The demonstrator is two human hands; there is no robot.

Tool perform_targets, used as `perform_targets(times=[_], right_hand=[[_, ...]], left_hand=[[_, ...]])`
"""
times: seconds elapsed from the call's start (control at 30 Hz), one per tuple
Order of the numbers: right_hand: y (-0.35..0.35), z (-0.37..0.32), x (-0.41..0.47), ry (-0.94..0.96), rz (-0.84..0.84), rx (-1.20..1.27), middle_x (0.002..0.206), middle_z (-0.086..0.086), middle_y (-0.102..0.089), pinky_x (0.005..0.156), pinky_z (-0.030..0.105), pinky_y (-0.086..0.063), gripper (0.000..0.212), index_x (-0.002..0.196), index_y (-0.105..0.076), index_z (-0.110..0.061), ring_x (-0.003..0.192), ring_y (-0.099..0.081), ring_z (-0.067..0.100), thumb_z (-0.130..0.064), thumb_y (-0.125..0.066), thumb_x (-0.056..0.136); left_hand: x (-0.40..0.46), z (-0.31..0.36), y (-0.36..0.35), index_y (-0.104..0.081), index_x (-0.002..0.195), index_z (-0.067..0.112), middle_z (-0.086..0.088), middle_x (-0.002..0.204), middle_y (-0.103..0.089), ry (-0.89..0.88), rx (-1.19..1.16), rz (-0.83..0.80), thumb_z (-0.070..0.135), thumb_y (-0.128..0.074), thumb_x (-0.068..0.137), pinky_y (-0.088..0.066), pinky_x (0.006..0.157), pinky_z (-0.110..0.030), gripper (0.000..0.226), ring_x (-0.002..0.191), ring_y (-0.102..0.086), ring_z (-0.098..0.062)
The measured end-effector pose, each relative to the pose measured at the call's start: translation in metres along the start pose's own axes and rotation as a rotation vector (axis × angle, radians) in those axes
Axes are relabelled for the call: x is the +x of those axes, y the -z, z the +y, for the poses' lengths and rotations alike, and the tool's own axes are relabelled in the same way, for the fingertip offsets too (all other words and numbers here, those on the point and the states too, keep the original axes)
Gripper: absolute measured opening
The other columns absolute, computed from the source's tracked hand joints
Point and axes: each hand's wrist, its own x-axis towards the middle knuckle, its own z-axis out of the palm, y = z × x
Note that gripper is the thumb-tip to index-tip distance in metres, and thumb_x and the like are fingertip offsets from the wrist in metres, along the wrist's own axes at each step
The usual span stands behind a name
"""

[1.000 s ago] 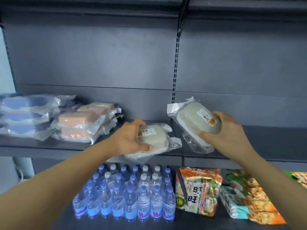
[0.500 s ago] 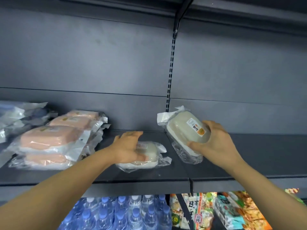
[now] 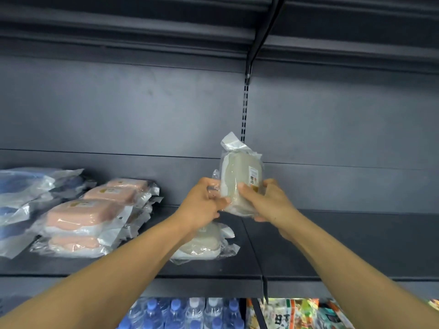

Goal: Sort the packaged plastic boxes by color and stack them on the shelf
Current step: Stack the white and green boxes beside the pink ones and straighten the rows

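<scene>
Both hands hold one packaged white box (image 3: 240, 176) on end above the dark shelf (image 3: 332, 245). My right hand (image 3: 266, 203) grips its lower right side. My left hand (image 3: 202, 205) pinches its lower left edge and wrapper. Directly below, a second packaged white box (image 3: 204, 243) lies flat on the shelf, partly hidden by my left wrist. Left of it stands a pile of packaged pink boxes (image 3: 78, 214). Packaged blue boxes (image 3: 21, 188) are stacked at the far left edge.
The shelf's right half is bare dark metal. A slotted upright (image 3: 244, 110) runs up the back panel behind the held box. On the lower level sit water bottles (image 3: 190, 312) and snack bags (image 3: 299, 314).
My left hand let go of the white box lying on the shelf and rose to the held box. The held box turned upright and moved left, above the lying one. The view tilted upward.
</scene>
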Motion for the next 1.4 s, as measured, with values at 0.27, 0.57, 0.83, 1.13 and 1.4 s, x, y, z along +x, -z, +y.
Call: perform_targets(times=[0.27,0.57,0.83,1.13,1.4], right_hand=[[0.044,0.0,0.0,0.57,-0.039,-0.591,0.152,-0.012,-0.002,0.115,0.029,-0.017,0.106,0.149,-0.007,-0.036,0.142,-0.003,0.011,-0.021,-0.077,0.071],[0.011,0.002,0.021,0.72,-0.187,-0.703,0.135,-0.008,-0.038,0.109,0.035,-0.03,0.106,0.146,-0.03,-0.026,0.127,-0.025,0.013,-0.039,-0.085,0.056],[-0.051,0.01,0.033,0.461,-0.344,-0.609,0.117,-0.004,-0.055,0.093,0.033,-0.04,0.071,0.132,-0.045,-0.033,0.114,-0.035,0.019,-0.049,-0.076,0.07],[-0.071,0.021,0.033,0.383,-0.378,-0.647,0.126,0.001,-0.046,0.106,0.039,-0.03,0.063,0.137,-0.041,-0.039,0.126,-0.027,0.021,-0.057,-0.062,0.08],[-0.074,0.03,0.019,0.398,-0.261,-0.645,0.12,-0.001,-0.025,0.107,0.031,-0.028,0.059,0.14,-0.038,-0.034,0.121,-0.023,0.016,-0.058,-0.049,0.087]], left_hand=[[0.004,0.003,0.026,-0.064,0.104,0.014,-0.005,0.091,-0.068,0.079,-0.135,0.058,-0.004,-0.043,0.091,-0.049,0.087,-0.036,0.03,0.082,-0.061,-0.018],[0.011,-0.01,0.052,-0.057,0.104,0.017,-0.009,0.094,-0.063,0.122,-0.137,0.127,0.025,-0.042,0.1,-0.05,0.068,-0.029,0.017,0.077,-0.059,-0.02],[-0.006,-0.059,0.083,-0.047,0.118,0.022,-0.006,0.107,-0.065,0.196,0.311,0.173,0.025,-0.063,0.058,-0.048,0.091,-0.036,0.062,0.1,-0.059,-0.021],[-0.015,-0.091,0.081,-0.033,0.13,0.02,-0.002,0.113,-0.06,0.161,0.542,0.089,0.012,-0.066,0.08,-0.043,0.08,-0.022,0.06,0.1,-0.056,-0.017],[-0.015,-0.102,0.072,-0.029,0.113,0.021,0.002,0.103,-0.057,0.02,0.689,0.197,0.024,-0.074,0.077,-0.049,0.082,-0.039,0.058,0.09,-0.059,-0.022]])
